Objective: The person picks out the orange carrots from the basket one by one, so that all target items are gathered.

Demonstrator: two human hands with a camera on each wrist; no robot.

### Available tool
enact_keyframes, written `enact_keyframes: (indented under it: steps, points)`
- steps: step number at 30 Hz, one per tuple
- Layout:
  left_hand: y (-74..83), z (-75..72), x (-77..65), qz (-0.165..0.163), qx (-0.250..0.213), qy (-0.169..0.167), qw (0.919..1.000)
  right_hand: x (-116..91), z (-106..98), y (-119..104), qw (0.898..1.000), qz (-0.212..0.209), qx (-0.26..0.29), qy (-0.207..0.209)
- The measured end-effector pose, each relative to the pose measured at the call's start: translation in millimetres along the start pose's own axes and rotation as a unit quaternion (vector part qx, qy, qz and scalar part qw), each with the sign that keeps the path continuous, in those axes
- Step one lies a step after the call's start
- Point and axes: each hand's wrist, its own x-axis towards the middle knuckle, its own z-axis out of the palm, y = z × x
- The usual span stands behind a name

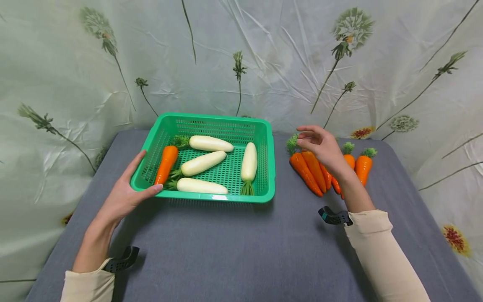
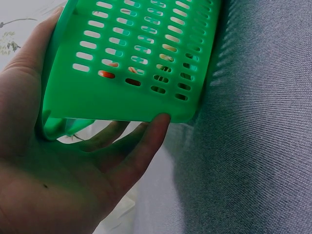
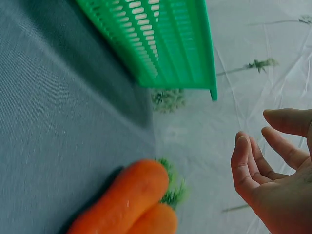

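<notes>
My left hand [image 1: 122,195] grips the near left corner of a green plastic basket [image 1: 271,163], its thumb on the rim. In the left wrist view, fingers curl against the perforated wall. Inside lie one orange carrot [image 1: 166,164], along the left side, and several white radishes [image 1: 249,161] with green tops. To the right of the basket, my right hand [image 1: 322,144] is raised over a group of carrots [image 1: 305,174], fingers loosely bent and holding nothing. The right wrist view shows it apart from both basket and carrots [image 3: 122,200]. It partly hides some carrots in the head view.
A grey cloth [image 1: 226,251] covers the table. Behind and around it hangs a pale curtain [image 1: 271,63] printed with dandelions, close to the far table edge. Each wrist wears a black strap [image 1: 333,216].
</notes>
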Motion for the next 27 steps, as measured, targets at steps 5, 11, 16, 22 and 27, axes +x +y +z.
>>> enact_keyframes:
  steps: [5,11,16,22,27]
  points:
    - [1.0,0.4,0.0,0.006,0.003,0.002,1.0,6.6,14.6,-9.8,1.0,-0.013,0.006,-0.013]
    - [-1.8,1.2,0.8,0.006,-0.001,0.003,1.0,11.5,34.5,-22.6,0.999,-0.031,0.016,-0.032]
    - [-2.5,1.1,0.3,0.007,-0.002,0.007,0.9999,15.0,53.0,-37.4,0.997,-0.036,0.032,-0.054]
    - [-1.4,1.3,-0.7,0.012,-0.009,0.006,0.9999,19.5,73.7,-50.9,0.994,-0.057,0.037,-0.088]
    - [-0.8,1.0,-1.2,0.017,-0.015,0.004,0.9997,22.7,92.1,-57.0,0.99,-0.066,0.03,-0.119]
